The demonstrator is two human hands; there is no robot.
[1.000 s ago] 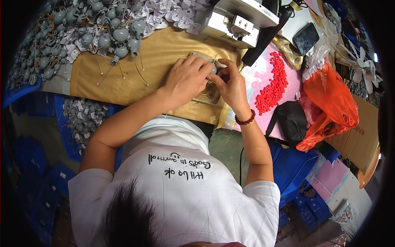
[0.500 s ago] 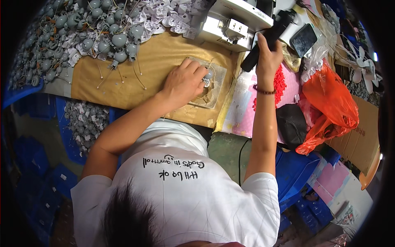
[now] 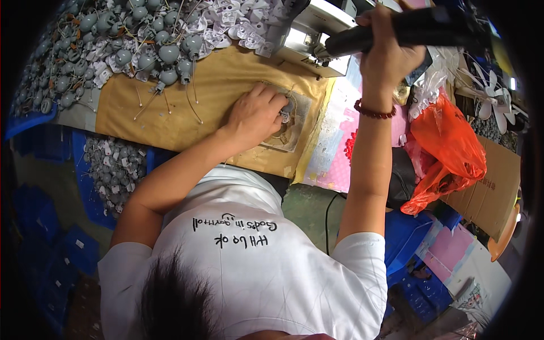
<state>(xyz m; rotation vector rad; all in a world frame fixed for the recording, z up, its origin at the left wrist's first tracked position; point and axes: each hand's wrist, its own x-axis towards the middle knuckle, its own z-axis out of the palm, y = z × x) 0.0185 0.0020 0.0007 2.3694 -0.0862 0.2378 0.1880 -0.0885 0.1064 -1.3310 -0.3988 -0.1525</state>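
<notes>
My left hand (image 3: 255,113) is closed on a small grey round part (image 3: 289,106) with a white piece on it. The fingers hide much of that part, which rests on a square worn plate (image 3: 302,122) on the tan-covered table. My right hand (image 3: 390,63) grips a black electric screwdriver (image 3: 430,26), held nearly level above the right side of the bench. Its narrower left end is over a white metal box-shaped device (image 3: 303,38), seemingly a screw feeder; whether they touch I cannot tell.
Grey ball-shaped parts with wires (image 3: 168,54) and white plastic pieces (image 3: 255,25) pile up at the back left. A blue bin (image 3: 88,184) of similar parts stands below. At right are small red pieces (image 3: 349,146), an orange plastic bag (image 3: 447,136) and a cardboard box (image 3: 487,192).
My right hand has risen away from the bench and turned the electric screwdriver from a steep slant to nearly level, its end now over the white device. My left hand stays on the grey part.
</notes>
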